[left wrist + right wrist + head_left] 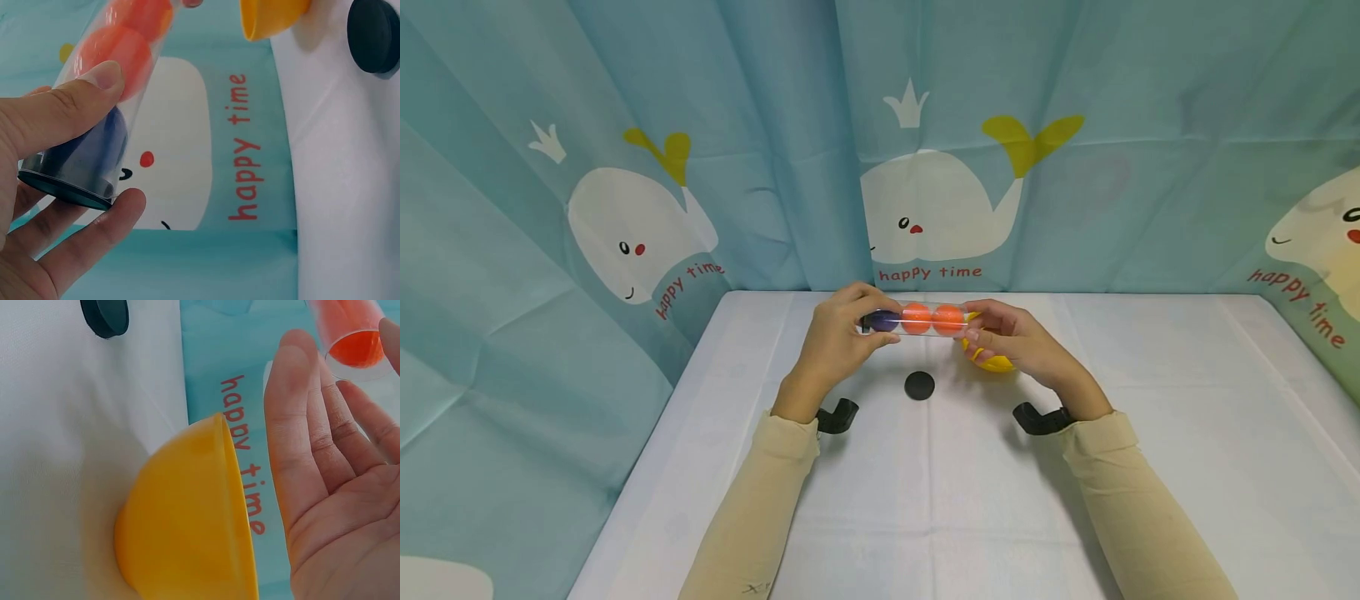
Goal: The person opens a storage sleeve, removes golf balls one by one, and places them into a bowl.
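A clear tube [932, 331] lies nearly level above the table, with a dark blue ball [883, 321] and two orange balls [916, 318] inside. My left hand [842, 329] grips its dark closed end, the thumb lying across the wall in the left wrist view. My right hand [1018, 337] is at the other end, fingers extended around the uncapped rim. In the right wrist view its palm shows bare and the thumb is close to the rim; firm contact is unclear. A yellow bowl [187, 519] stands below my right hand. A round black cap [920, 386] lies on the table.
The white tabletop [887, 500] ends at a blue curtain [805, 150] with whale prints behind it. Another curtain side [512, 333] borders the left. Black wrist mounts [838, 417] stick out inward from both wrists, above the cloth.
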